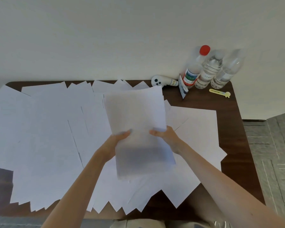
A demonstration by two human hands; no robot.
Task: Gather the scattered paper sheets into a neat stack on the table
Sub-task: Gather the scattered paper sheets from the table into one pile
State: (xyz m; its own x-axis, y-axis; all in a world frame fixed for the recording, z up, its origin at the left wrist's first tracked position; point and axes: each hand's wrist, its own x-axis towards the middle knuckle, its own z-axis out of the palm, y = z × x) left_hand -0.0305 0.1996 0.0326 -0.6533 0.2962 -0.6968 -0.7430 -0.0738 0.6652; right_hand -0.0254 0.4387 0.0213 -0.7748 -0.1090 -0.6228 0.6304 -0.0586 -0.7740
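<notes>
Both hands hold a small bundle of white sheets (135, 116) lifted above the table's middle. My left hand (118, 139) grips its left edge, thumb on top. My right hand (164, 135) grips the right edge the same way. The bundle's lower end hangs toward me and looks blurred. Under it, several loose white sheets (44, 137) lie overlapping and fanned across the dark brown table (234, 129), from the left edge to the right of centre (199, 129).
At the back right corner stand three plastic bottles (209, 69), one with a red cap, next to a white controller (163, 80), a small packet (183, 89) and a yellow clip (220, 92). A white wall rises behind. Grey carpet (273, 153) lies right of the table.
</notes>
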